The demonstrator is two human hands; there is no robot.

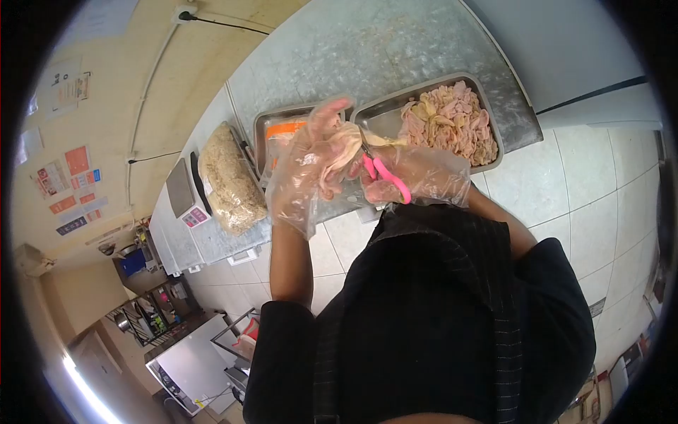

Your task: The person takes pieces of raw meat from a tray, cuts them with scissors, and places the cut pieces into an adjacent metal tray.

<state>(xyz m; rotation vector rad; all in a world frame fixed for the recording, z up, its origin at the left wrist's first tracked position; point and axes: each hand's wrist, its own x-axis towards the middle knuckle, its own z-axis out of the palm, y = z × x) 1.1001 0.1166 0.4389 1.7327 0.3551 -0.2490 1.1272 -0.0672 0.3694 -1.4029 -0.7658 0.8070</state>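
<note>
My left hand (308, 159), in a loose clear plastic glove, grips a pale, limp piece of raw meat (342, 151) that looks like poultry skin. Pink-handled scissors (390, 178) are in my gloved right hand (424, 172), their blades up against the meat. Just beyond my right hand, a metal tray (381, 113) has a heap of pale pink and yellowish raw pieces (452, 120) at its right end. A second metal tray (261, 134) stands behind my left hand, with something orange and white (285, 129) in it, partly hidden by the hand.
Left of the trays on the metal table (304, 56) lies a clear bag of beige crumbs or flakes (229, 180). Beside it are a digital scale (189, 201) and a dark-handled object (200, 182). A cable (233, 27) runs from the wall. Tiled floor (579, 177) lies to the right.
</note>
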